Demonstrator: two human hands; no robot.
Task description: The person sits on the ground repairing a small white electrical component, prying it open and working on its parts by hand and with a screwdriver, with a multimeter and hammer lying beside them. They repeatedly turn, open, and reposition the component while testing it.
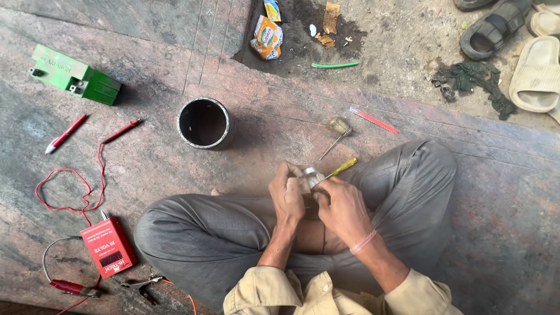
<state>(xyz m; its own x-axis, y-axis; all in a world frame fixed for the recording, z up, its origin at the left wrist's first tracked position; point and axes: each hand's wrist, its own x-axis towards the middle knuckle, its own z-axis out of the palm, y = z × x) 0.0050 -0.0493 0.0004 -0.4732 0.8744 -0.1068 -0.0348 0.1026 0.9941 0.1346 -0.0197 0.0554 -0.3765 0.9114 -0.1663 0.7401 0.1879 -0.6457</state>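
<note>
I sit cross-legged on a stone floor and hold a small round silver metal part (310,175) between both hands above my lap. My left hand (287,195) grips its left side with the fingers curled. My right hand (341,204) closes on its right side and has a pink band at the wrist. A yellow-handled screwdriver (341,168) pokes out just beyond my right hand's fingers; whether that hand holds it I cannot tell.
A black cylindrical container (204,122) stands ahead. A second screwdriver with a clear handle (337,131) and a red pen (373,120) lie nearby. Left are a green box (76,74), a red meter (108,246) with probes and clips. Sandals (534,73) lie far right.
</note>
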